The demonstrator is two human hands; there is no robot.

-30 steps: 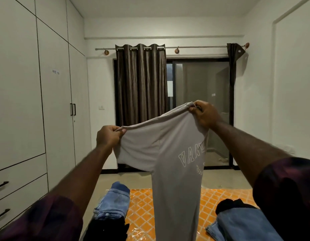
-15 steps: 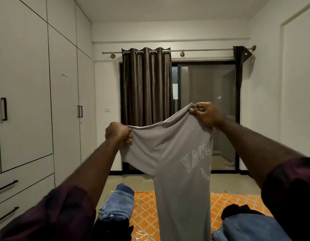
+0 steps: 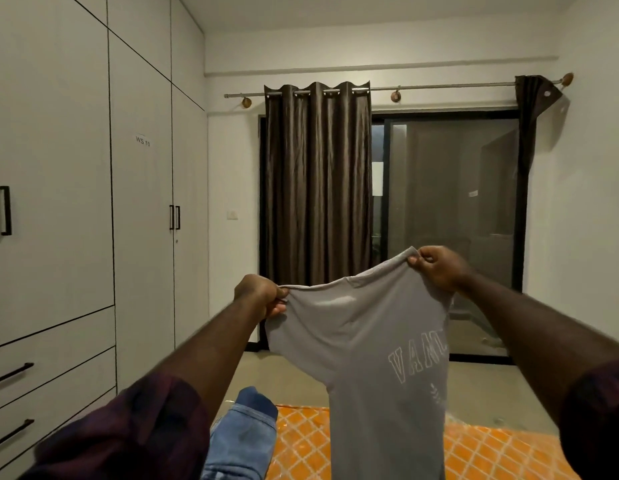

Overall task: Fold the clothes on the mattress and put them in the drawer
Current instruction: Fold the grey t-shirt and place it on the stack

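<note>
Single wide-angle view, worn on the head.

Faces forward and slightly down across the room, toward the curtain [image 3: 316, 181] and sliding glass door [image 3: 453, 230] on the far wall. Takes in the wardrobe [image 3: 51, 202] along the left side and the orange mattress [image 3: 301, 445] at the bottom edge. Looks from close behind at left hand [image 3: 258, 297] and right hand [image 3: 439, 268], both gripping the grey T-shirt [image 3: 363, 341] mid-frame.

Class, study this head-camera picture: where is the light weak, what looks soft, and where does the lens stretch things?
Head view: light is dim and flat, the glass door dark and hazy. Head view: lettering on the grey T-shirt reads clearly, while the dark sleeves at the bottom corners look soft. Head view: forearms swell toward the corners, a wide-angle stretch.
</note>
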